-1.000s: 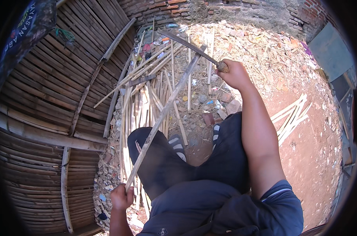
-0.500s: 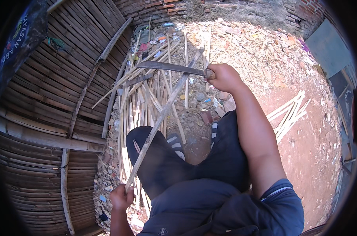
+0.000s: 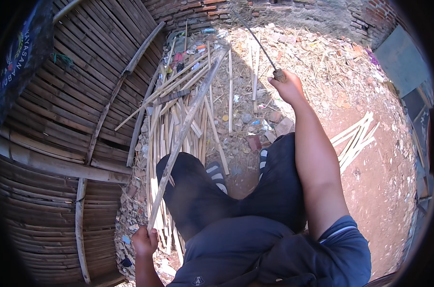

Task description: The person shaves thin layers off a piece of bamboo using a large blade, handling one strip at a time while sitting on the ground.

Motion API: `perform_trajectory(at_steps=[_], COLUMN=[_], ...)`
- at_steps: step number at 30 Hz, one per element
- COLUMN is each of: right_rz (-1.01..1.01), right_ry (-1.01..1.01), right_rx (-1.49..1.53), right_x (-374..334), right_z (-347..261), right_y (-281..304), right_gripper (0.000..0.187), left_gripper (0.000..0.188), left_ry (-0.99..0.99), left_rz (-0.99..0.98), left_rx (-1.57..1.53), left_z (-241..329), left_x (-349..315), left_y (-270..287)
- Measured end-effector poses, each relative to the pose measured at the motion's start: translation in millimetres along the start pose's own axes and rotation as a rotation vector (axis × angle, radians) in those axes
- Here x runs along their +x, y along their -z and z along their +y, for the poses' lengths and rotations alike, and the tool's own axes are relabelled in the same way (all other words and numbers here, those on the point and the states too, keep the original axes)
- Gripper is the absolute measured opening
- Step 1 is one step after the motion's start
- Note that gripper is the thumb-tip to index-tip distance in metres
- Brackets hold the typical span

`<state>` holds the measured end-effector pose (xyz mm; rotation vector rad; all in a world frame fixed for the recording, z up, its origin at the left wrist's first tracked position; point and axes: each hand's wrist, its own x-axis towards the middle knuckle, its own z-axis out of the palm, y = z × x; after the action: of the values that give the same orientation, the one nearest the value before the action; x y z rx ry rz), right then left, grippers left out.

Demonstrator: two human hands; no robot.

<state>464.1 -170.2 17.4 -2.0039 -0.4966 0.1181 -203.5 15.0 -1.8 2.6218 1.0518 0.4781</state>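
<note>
My left hand (image 3: 144, 240), at the lower left, is closed round the near end of a long bamboo strip (image 3: 187, 125). The strip slants up and away over my left knee, its far end above the pile of split bamboo. At the upper right, my right hand (image 3: 287, 87) grips the handle of a machete (image 3: 261, 47). Its blade appears nearly edge-on as a thin dark line pointing up and left toward the brick wall, apart from the strip. Under the strip lie many pale bamboo slats (image 3: 167, 136), with a short dark piece (image 3: 171, 98) across them.
A bamboo slat wall (image 3: 97, 76) stands along the left. Ahead is a brick wall (image 3: 202, 15) with rubble and shavings (image 3: 317, 62) at its foot. Several cut strips (image 3: 355, 141) lie on the dirt to my right. My sandalled feet (image 3: 217, 178) rest between the knees.
The machete has swung off the strip, up and to the right, its blade turning from broadside to nearly edge-on. The strip's far end has shifted left and farther away.
</note>
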Motion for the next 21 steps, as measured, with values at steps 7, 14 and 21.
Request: perform_trajectory(at_steps=[7,14,21], right_rz=[-0.089,-0.116,-0.077], right_ry=[0.17,0.424,0.206], right_rx=[-0.119,-0.312,-0.315], right_x=[-18,-30,-18], right_z=[-32,-45,-39], right_y=[5,-7,14], right_gripper=[0.037,0.035,0.034], left_gripper=[0.032,0.031,0.028], left_ry=[-0.063,-0.043,-0.095], left_rz=[-0.003,0.008,0.034], left_rx=[-0.024,-0.054,0.039], left_z=[-1,8,2], left_x=[8,7,5], left_y=[-3,-3,1])
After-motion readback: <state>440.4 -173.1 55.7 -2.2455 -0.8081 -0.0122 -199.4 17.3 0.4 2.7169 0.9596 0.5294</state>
